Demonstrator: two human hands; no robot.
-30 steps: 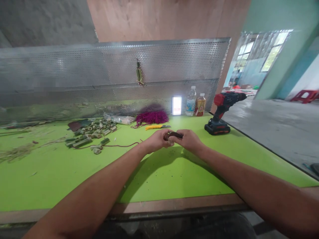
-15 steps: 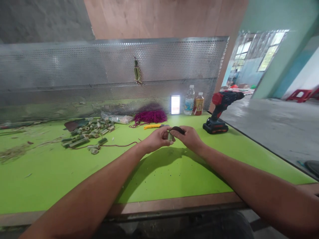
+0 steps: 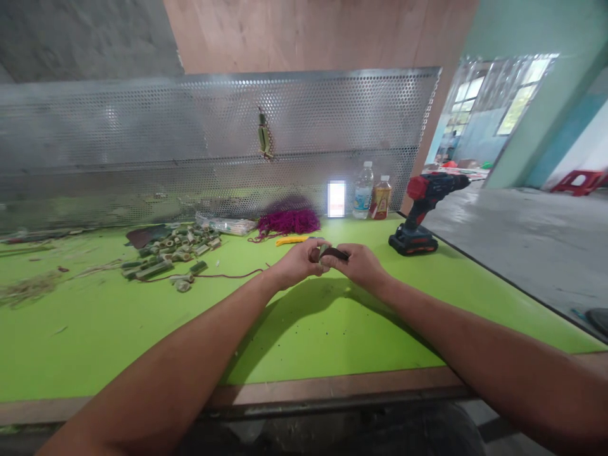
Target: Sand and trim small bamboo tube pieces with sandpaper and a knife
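Over the middle of the table, my left hand (image 3: 300,261) is closed on a short piece of green bamboo (image 3: 324,251), mostly hidden by the fingers. My right hand (image 3: 361,263) pinches a dark, bendable strip that looks like sandpaper (image 3: 336,253), its thumb along the near side. The sandpaper lies against the bamboo piece, and the two hands almost touch. Just behind my left hand lies a yellow utility knife (image 3: 292,240), partly covered by the fingers.
Left is a pile of cut bamboo pieces (image 3: 183,244) with a dark reddish sheet (image 3: 145,236) and a red cord (image 3: 232,275). Purple string (image 3: 287,221), a plastic packet (image 3: 227,224), two bottles (image 3: 363,193) and a cordless drill (image 3: 418,212) stand behind. Bamboo pieces hang (image 3: 264,136) on perforated metal.
The sandpaper, earlier arched over the bamboo piece, now lies flatter and lower against it. The bamboo has tilted in my left hand. The view has shifted slightly.
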